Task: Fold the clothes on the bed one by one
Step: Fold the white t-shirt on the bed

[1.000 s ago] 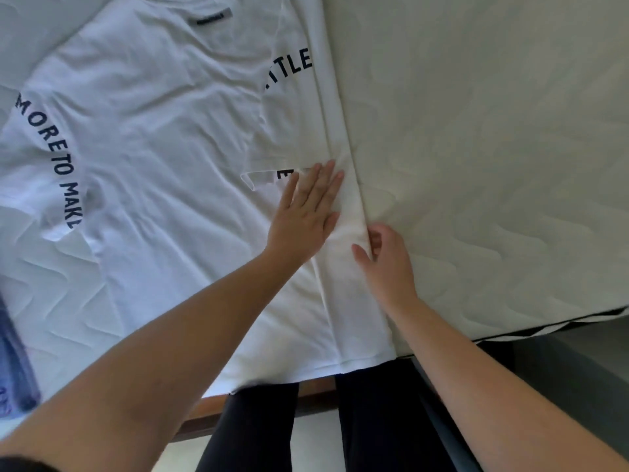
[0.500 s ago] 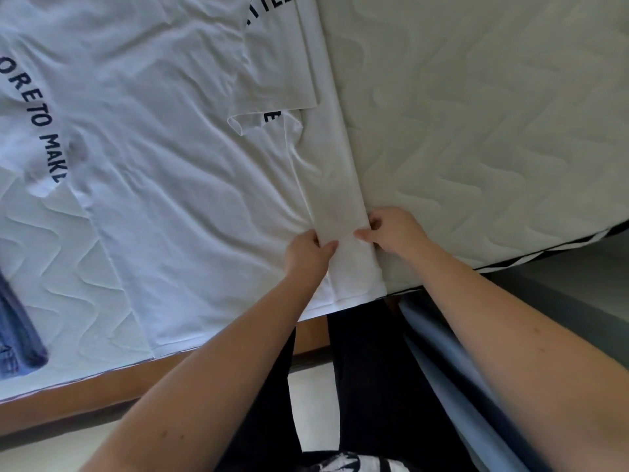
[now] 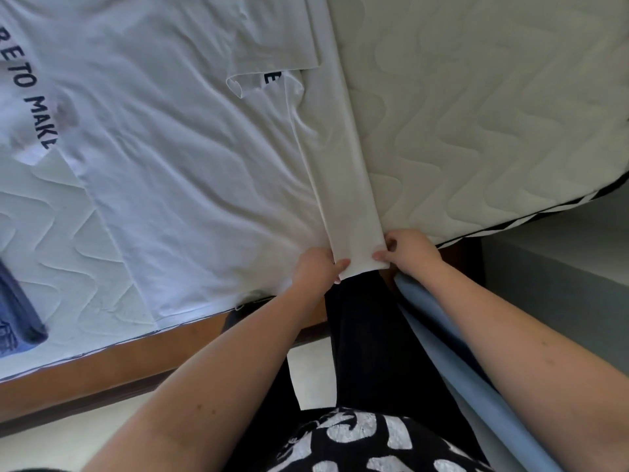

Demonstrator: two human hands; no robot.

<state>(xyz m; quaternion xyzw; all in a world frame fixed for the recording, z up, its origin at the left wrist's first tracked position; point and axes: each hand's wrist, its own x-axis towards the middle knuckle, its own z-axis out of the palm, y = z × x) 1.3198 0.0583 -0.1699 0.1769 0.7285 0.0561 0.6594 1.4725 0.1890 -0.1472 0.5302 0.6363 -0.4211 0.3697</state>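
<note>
T-shirt [image 3: 163, 137] ran off the top and left edges; print cut to "RETO MAKE", plus a lone "E" under the folded sleeve. Fingertips of left hand [image 3: 315, 269] and right hand [image 3: 406, 253] were tucked under the folded strip they pinched. Far left of the grip, a blue garment [image 3: 17, 315] was cropped, type unclear.

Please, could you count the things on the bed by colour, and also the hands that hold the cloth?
White: 1, the T-shirt with dark letters, one side folded in as a strip.
Blue: 1, a garment at the left edge, only partly in view.
Hands: 2, the left hand and the right hand, each pinching the strip's near end.
Total: 4.
</note>
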